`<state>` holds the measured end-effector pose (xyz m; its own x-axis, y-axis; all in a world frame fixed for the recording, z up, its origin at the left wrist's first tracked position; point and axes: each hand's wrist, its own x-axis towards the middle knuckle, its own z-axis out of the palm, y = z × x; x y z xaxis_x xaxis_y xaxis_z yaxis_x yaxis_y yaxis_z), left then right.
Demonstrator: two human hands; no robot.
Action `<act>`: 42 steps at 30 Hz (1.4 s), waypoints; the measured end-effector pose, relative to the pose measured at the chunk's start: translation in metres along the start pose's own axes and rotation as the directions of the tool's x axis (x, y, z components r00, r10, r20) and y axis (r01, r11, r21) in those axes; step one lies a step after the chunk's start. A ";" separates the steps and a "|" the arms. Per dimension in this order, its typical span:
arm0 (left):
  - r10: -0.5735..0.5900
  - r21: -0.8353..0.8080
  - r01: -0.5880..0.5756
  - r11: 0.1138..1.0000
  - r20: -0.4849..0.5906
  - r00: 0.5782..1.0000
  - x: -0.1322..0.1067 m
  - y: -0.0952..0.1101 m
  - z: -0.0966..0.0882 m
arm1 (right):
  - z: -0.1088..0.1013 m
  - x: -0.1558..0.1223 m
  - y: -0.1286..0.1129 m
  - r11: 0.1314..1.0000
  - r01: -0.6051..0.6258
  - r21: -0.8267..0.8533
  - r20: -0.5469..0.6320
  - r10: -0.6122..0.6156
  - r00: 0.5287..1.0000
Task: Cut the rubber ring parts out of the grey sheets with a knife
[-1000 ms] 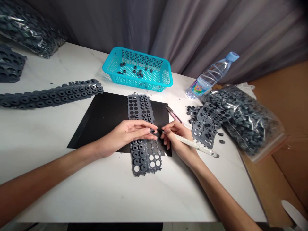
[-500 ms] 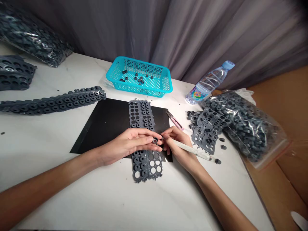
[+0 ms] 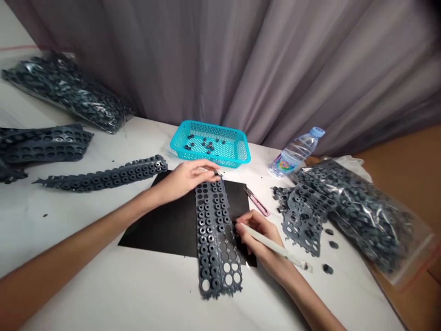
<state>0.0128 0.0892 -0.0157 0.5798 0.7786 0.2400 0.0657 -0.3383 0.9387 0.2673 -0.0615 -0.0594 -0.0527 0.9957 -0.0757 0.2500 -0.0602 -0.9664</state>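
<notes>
- Rubber strip, dark grey and punched with rows of round holes, lies before us across a black mat, its near end running past the mat onto the white tabletop.
- Rings fill most of its left side; on the right side, we see bare holes toward us.
- Our left hand is over the strip's far end, thumb and fingertips nearly together on a small dark piece whose shape we cannot make out.
- Our right hand curls closed around a white pen-like tool beside the strip's right edge.
- Just beyond our left hand we have a teal basket with small dark pieces scattered inside.
- Pink-handled tool lies aslant at the mat's right edge.
- Farther right we see a perforated sheet, a filled plastic bag and a tilted-looking bottle.
- To our left lie a ringed length, a heap of perforated rubber and another full bag.
- Grey curtain hangs behind.
</notes>
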 end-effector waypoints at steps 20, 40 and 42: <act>0.281 0.893 -0.106 0.436 -0.023 0.959 0.015 -0.046 -0.009 | 0.000 -0.001 -0.002 1.000 0.028 -0.009 0.095 -0.027 0.995; 0.347 0.955 0.024 0.296 -0.131 0.929 0.051 -0.005 -0.017 | -0.001 -0.001 0.000 0.999 0.041 -0.003 0.110 -0.041 0.993; 0.321 0.944 0.006 0.331 -0.118 0.940 0.044 -0.006 -0.017 | -0.003 -0.001 0.002 0.999 0.030 -0.027 0.087 -0.028 0.996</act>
<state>0.0237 0.1348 -0.0065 0.4700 0.6854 0.5562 0.7914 -0.6062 0.0783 0.2709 -0.0626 -0.0603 -0.1438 0.9871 -0.0698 0.2744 -0.0280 -0.9612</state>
